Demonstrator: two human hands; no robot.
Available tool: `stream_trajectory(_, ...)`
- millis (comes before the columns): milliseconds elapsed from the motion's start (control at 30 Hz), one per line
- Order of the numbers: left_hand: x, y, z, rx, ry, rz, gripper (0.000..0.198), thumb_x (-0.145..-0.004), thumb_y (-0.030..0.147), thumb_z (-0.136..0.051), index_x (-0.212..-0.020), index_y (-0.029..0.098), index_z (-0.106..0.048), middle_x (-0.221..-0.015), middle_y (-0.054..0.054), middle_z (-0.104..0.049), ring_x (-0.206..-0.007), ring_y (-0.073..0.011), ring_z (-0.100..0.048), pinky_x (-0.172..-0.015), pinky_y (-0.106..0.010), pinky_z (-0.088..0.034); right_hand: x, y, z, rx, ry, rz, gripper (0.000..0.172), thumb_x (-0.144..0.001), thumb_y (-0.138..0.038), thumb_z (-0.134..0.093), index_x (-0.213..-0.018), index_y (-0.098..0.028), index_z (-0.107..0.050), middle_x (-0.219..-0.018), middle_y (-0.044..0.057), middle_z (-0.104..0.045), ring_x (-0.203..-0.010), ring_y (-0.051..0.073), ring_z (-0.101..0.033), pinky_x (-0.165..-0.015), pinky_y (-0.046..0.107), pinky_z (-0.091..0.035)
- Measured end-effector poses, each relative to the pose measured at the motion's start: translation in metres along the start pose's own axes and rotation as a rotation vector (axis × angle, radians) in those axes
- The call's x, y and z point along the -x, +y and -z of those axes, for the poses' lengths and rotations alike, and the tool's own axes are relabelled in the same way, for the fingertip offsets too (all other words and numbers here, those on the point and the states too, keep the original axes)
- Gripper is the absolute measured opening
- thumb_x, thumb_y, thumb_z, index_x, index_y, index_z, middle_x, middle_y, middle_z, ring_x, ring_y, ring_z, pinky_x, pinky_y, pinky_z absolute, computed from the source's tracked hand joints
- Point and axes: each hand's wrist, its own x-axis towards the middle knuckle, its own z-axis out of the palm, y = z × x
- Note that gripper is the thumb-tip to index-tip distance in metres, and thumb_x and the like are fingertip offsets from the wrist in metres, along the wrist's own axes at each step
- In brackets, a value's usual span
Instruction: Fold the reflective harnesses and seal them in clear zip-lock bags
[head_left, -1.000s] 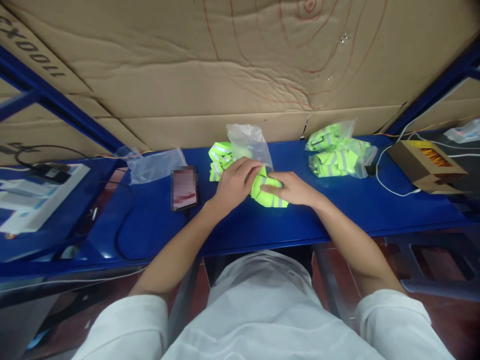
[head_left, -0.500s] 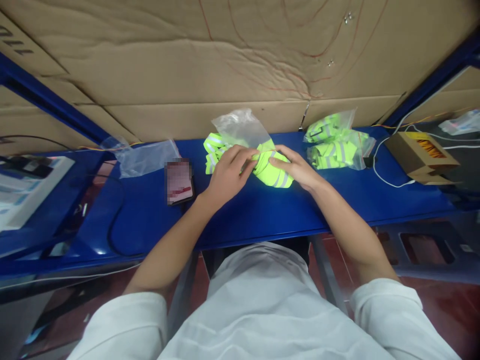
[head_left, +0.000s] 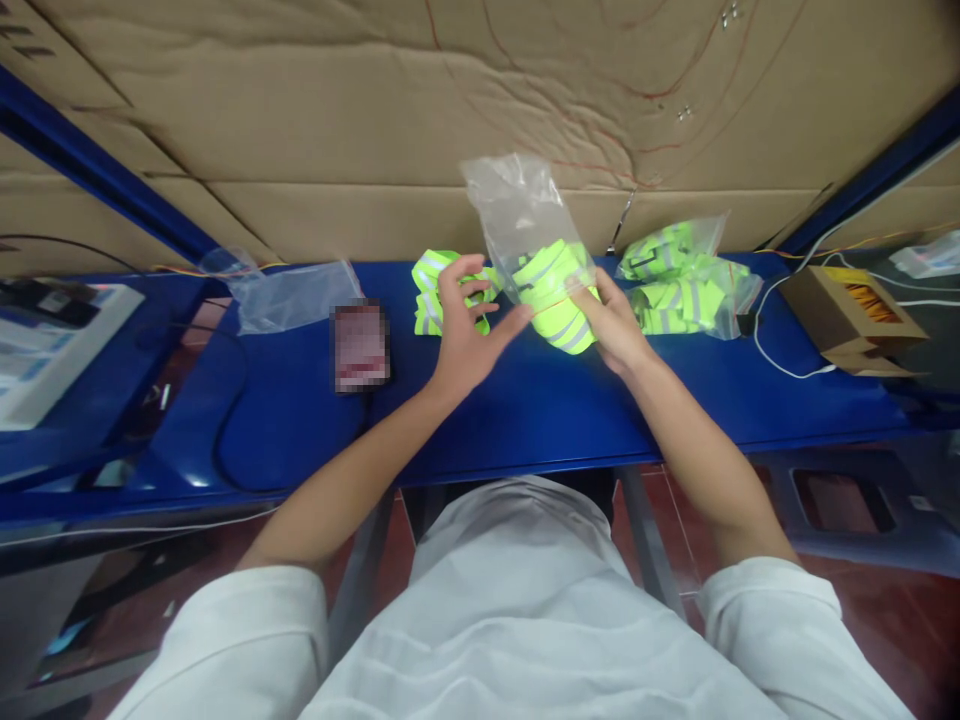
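My right hand [head_left: 613, 318] grips a folded neon-yellow reflective vest [head_left: 566, 325] with silver stripes, its thumb on top. The upper part of the vest is inside a clear plastic bag [head_left: 517, 195], whose other end sticks up toward the cardboard; the lower part bulges out at the bag's mouth. My left hand [head_left: 472, 325] is open to the left, fingers curved and apart. Its thumb tip reaches the edge of the bag; whether it touches, I cannot tell. Behind the left fingers, another neon-yellow reflective bundle [head_left: 429, 290] lies on the blue table [head_left: 480, 430].
Bagged neon-yellow bundles [head_left: 682, 290] lie at the right, beside an open cardboard box [head_left: 847, 320] and a white cable [head_left: 757, 335]. On the left are an empty clear bag [head_left: 300, 295] and a phone-like device [head_left: 361, 345]. A cardboard wall [head_left: 315, 120] stands behind.
My left hand has let go of the vest and opened, moving slightly left. The bag now covers the vest's upper part and is raised, with my right hand still holding.
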Motion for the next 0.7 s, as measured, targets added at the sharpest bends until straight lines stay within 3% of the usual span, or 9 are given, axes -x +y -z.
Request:
stream_trajectory(100,-0.003,0.008,-0.007,0.518,-0.113,0.392,0.073,-0.082,0.075,-0.083,-0.135,0.029,-0.061,-0.147,-0.010,-0.064,-0.140,-0.0309,-0.061,-0.108,-0.042,-0.057,0.007,-0.002,-0.008,0.065,-0.122,0.056,0.059,-0.075,-0.070,-0.092,-0.104,-0.024,-0.070,-0.109,0.002,-0.074,-0.108,0.024,-0.070,-0.102,0.039,-0.059)
stream_trajectory(167,0.001,0.015,-0.014,0.696,-0.214,0.485,0.066,-0.085,0.074,-0.083,-0.126,0.023,-0.069,-0.144,-0.011,-0.069,-0.146,-0.0337,-0.058,-0.116,-0.045,-0.054,0.012,0.000,-0.018,0.021,-0.101,0.023,0.065,-0.071,-0.069,-0.095,-0.112,-0.024,-0.069,-0.113,0.003,-0.074,-0.110,0.025,-0.071,-0.104,0.041,-0.059)
stream_trajectory(300,0.008,0.018,-0.023,0.785,-0.173,0.499,0.055,-0.085,0.058,-0.091,-0.121,0.021,-0.074,-0.143,-0.008,-0.072,-0.152,-0.0334,-0.054,-0.125,-0.046,-0.049,0.015,0.005,-0.030,-0.190,0.029,-0.164,0.086,-0.059,-0.063,-0.102,-0.124,-0.027,-0.058,-0.114,0.004,-0.075,-0.106,0.027,-0.074,-0.097,0.044,-0.064)
stream_trajectory(500,-0.011,0.007,-0.010,0.766,0.103,0.646,0.024,-0.107,0.041,-0.068,-0.117,0.020,-0.074,-0.142,-0.007,-0.074,-0.153,-0.0273,-0.056,-0.130,-0.043,-0.047,0.013,0.001,-0.024,-0.296,-0.184,-0.268,0.076,-0.060,-0.041,-0.102,-0.123,-0.025,-0.064,-0.133,0.004,-0.073,-0.127,0.026,-0.069,-0.112,0.041,-0.058)
stream_trajectory(600,-0.017,0.008,-0.004,0.767,0.141,0.627,0.032,-0.108,0.045,-0.065,-0.122,0.018,-0.073,-0.143,-0.010,-0.073,-0.154,-0.0272,-0.055,-0.132,-0.043,-0.046,0.015,0.003,-0.025,-0.202,-0.270,-0.340,0.063,-0.067,-0.053,-0.101,-0.113,-0.023,-0.071,-0.125,0.005,-0.077,-0.118,0.024,-0.071,-0.102,0.038,-0.062)
stream_trajectory(700,-0.012,0.010,-0.005,0.749,0.074,0.523,0.045,-0.097,0.054,-0.080,-0.127,0.021,-0.072,-0.148,-0.009,-0.070,-0.160,-0.0291,-0.047,-0.134,-0.044,-0.042,0.017,0.007,-0.028,-0.238,-0.278,-0.324,0.063,-0.067,-0.067,-0.098,-0.100,-0.020,-0.073,-0.107,0.007,-0.079,-0.104,0.024,-0.074,-0.089,0.036,-0.067)
